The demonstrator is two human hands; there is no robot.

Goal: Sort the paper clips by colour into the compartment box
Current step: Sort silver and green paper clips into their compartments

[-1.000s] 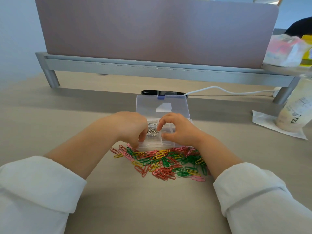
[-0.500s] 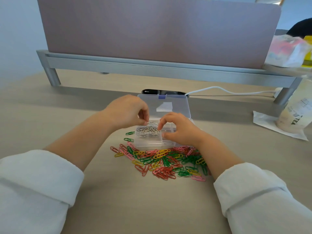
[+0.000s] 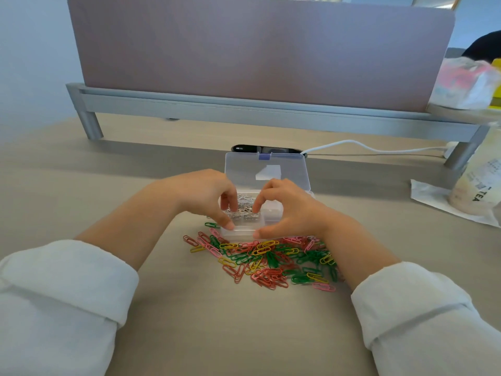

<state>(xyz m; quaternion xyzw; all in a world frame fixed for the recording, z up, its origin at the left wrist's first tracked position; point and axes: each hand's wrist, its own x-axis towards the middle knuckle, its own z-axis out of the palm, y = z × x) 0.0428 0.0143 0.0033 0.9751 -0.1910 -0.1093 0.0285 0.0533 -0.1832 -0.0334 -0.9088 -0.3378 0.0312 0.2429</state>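
Note:
A clear plastic compartment box (image 3: 241, 232) stands on the desk with its lid (image 3: 267, 172) open and tilted back. Its left compartment holds silver paper clips (image 3: 244, 206). In front of the box lies a loose pile of coloured paper clips (image 3: 271, 260) in red, green, yellow and pink. My left hand (image 3: 202, 195) grips the box's front left corner, thumb on the front wall, fingers curled over the silver clips. My right hand (image 3: 291, 210) pinches the box, thumb on the front wall and index finger down inside. The box's right compartments are mostly hidden by it.
A green clip (image 3: 212, 225) lies apart, left of the box. A grey-framed divider panel (image 3: 260, 50) closes off the back of the desk. A white cable (image 3: 366, 147) runs right from a black desk socket (image 3: 267, 149). A tea drink (image 3: 477, 185) on a napkin stands at the right edge.
My left hand came down from above the silver clips and now grips the box's front left corner. My right hand has stayed on the box.

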